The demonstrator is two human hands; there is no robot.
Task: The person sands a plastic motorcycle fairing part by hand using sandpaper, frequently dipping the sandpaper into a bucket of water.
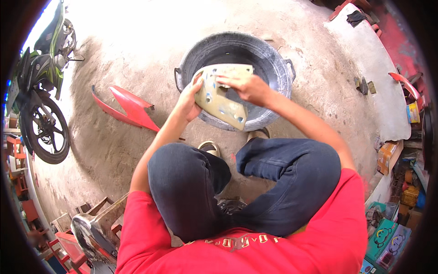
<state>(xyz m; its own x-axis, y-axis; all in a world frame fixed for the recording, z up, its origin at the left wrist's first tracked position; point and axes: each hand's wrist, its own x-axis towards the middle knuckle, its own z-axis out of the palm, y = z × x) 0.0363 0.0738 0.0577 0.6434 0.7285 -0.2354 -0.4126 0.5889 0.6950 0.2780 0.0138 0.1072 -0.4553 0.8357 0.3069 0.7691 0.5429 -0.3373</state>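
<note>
Red fairing (129, 99) leftward, black tub (274, 68) below, hands (188, 102) (251, 89) on beige panel (218, 104), left clasping, right's hold unclear

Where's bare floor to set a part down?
Concrete lies bare between the basin and the pale slab at right, and between the motorcycle and red panel at left. Crowded: over the basin, by left hand, right hand and beige panel; lower right, boxes.

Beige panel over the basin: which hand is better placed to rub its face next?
Probably the right hand: its fingers rest on the face of the beige panel, while the left hand grips the panel's left edge above the basin.
</note>
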